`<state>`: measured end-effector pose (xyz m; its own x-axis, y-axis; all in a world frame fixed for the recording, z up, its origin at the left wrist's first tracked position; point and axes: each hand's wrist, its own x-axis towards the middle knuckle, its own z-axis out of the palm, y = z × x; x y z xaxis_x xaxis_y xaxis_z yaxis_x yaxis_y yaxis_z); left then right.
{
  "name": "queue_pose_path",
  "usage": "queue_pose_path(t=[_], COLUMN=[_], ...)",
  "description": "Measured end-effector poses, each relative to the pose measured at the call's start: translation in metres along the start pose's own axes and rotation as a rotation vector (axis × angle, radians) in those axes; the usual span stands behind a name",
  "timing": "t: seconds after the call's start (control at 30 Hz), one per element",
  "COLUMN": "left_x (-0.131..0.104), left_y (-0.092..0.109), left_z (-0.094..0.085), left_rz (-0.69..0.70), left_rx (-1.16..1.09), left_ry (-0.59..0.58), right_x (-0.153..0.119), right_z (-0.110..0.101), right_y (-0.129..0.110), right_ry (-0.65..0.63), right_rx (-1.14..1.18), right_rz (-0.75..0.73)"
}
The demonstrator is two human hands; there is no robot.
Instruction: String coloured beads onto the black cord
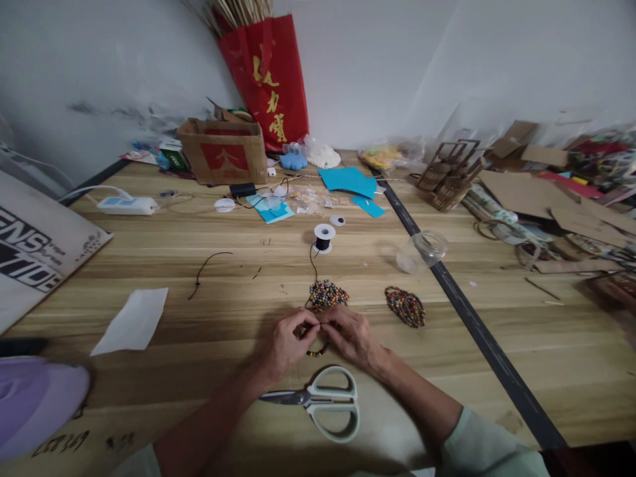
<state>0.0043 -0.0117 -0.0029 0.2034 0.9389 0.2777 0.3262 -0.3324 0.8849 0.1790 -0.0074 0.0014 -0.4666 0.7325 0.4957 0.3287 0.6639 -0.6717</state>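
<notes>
My left hand (293, 339) and my right hand (350, 336) meet in the middle, fingertips pinched together on a thin dark cord. Below the fingers hangs a short curve of beads (318, 352) in several colours, strung on that cord. Just beyond the hands lies a heap of coloured beads (328, 293). A spool of black cord (322, 240) stands behind the heap, its loose end running down towards it. Scissors (330, 402) with pale handles lie in front of the hands, blades pointing left. To the right rests a bundle of bead strands (405, 307).
A clear plastic container (422, 252) sits right of the spool. A white paper (132, 320) and a cut piece of black cord (199, 271) lie left. Blue sheets (348, 181), a cardboard box (223, 156) and a red bag (268, 79) stand or lie along the back.
</notes>
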Motion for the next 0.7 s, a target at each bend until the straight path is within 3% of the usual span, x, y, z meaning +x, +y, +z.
queue_pose_path(t=[0.3,0.5,0.7], left_x=[-0.0015,0.0001,0.0023], left_y=[-0.0005,-0.0003,-0.0007], left_z=[0.0001,-0.0008,-0.0033], left_rz=[0.043,0.075,0.006], left_rx=[0.074,0.104,0.067], left_ry=[0.032,-0.025,-0.09], right_x=[-0.0019,-0.0015,0.0018], right_z=[0.0008,-0.0017,-0.006], right_y=[0.002,0.0029,0.0038], right_ry=[-0.028,-0.095,-0.14], right_rx=[0.042,0.146,0.272], right_rz=[0.134,0.277,0.365])
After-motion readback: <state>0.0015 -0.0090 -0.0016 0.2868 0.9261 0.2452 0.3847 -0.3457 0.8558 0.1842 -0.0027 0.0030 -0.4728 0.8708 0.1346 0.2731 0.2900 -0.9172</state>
